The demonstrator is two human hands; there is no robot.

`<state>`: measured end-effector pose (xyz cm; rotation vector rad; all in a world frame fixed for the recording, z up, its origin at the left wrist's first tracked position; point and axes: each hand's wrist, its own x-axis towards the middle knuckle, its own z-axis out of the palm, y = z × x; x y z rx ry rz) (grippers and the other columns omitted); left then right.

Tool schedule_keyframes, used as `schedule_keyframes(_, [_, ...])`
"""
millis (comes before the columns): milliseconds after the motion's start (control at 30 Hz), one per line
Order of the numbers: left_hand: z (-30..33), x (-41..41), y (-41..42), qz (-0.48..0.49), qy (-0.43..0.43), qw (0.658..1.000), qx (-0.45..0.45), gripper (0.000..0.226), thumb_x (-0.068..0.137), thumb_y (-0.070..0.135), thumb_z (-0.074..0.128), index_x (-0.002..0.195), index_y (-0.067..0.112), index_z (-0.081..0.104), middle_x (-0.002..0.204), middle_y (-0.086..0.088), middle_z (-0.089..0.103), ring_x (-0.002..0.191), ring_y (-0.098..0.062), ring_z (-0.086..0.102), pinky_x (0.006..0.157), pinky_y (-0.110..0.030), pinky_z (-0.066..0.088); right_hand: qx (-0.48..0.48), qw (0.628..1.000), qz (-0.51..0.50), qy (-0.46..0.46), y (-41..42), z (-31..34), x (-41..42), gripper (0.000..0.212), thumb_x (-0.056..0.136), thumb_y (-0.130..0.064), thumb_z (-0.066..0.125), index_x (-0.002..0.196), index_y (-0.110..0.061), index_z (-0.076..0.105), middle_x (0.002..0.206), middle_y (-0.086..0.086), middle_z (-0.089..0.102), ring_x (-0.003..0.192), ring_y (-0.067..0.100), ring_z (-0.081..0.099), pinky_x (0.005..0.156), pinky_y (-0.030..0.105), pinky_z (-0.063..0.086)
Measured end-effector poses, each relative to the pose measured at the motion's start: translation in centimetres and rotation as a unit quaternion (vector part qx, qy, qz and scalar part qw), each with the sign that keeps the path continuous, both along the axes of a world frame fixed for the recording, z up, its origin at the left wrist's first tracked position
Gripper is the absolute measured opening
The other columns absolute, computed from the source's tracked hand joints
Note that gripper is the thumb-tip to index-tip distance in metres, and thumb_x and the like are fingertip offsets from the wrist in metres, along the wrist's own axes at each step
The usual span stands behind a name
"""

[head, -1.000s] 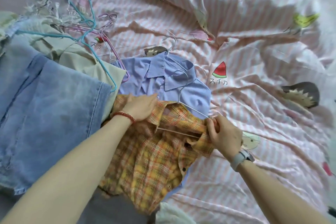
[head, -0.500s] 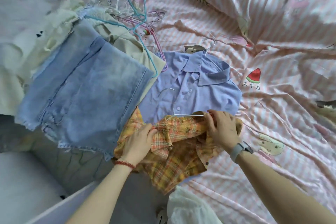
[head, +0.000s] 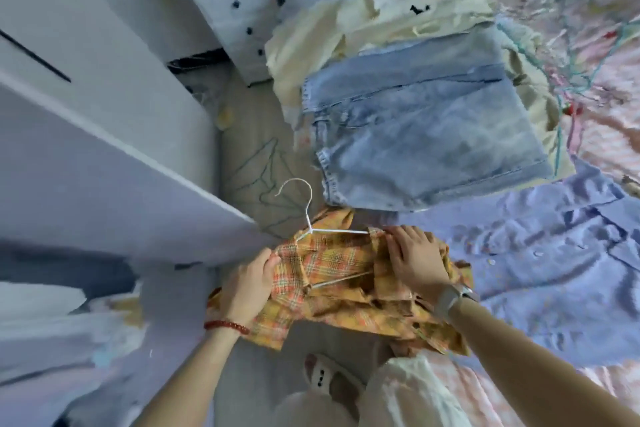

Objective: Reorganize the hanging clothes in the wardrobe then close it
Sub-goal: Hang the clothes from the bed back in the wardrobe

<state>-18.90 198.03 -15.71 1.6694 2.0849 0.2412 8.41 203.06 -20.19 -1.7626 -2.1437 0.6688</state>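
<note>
Two hands [head: 247, 282] [head: 417, 258] grip one plaid shirt [head: 332, 260].

Two hands [head: 247, 282] [head: 417, 258], one plaid shirt [head: 332, 263], one white hanger [head: 313, 224], one denim garment [head: 422, 135], one slipper [head: 327, 380].
</note>
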Motion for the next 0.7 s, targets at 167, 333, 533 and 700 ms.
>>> schedule_keyframes(167, [1.8,-11.5,-9.3,0.204,0.076,0.976,0.018,0.03,0.098,0.033,0.035,0.087,0.013,0.055,0.079,-0.014,0.064,0.077,-0.036,0.059,0.057,-0.037,0.036,0.016,0.975,0.222,0.004,0.2,3.2,-13.7,0.053,0.084,-0.04,0.025,0.106,-0.013,0.064,0.094,0.01,0.066,0.09,0.034,0.06,0.073,0.042,0.046])
schedule_keyframes(333, [2.9,-20.0,-21.4,0.354,0.108,0.919,0.132,0.032,0.095,0.024,0.041,0.079,0.001,0.057,0.068,-0.019,0.06,0.062,-0.036,0.057,0.055,-0.033,0.033,0.0,0.897,0.441,0.017,-4.7,5.8,-26.8,0.067,0.078,-0.051,0.015,0.124,-0.019,0.051,0.119,0.006,0.058,0.112,0.027,0.052,0.091,0.036,0.04])
schedule_keyframes(533, [6.7,-26.4,-30.9,0.503,0.157,0.81,0.256,0.028,0.089,0.014,0.038,0.076,-0.003,0.056,0.072,-0.023,0.057,0.069,-0.038,0.052,0.066,-0.048,0.041,0.152,0.776,0.604,0.1,-10.0,12.9,-39.6,0.021,0.087,-0.03,0.045,0.096,-0.017,0.059,0.076,0.002,0.066,0.071,0.023,0.064,0.057,0.027,0.048])
schedule_keyframes(700, [12.3,-31.5,-36.1,0.571,0.221,0.713,0.341,0.028,0.094,0.014,0.04,0.079,-0.003,0.057,0.077,-0.02,0.061,0.07,-0.038,0.054,0.079,-0.055,0.042,0.226,0.693,0.665,0.164,-14.7,19.9,-48.3,0.029,0.088,-0.038,0.042,0.098,-0.017,0.059,0.065,-0.001,0.066,0.057,0.021,0.061,0.049,0.027,0.048])
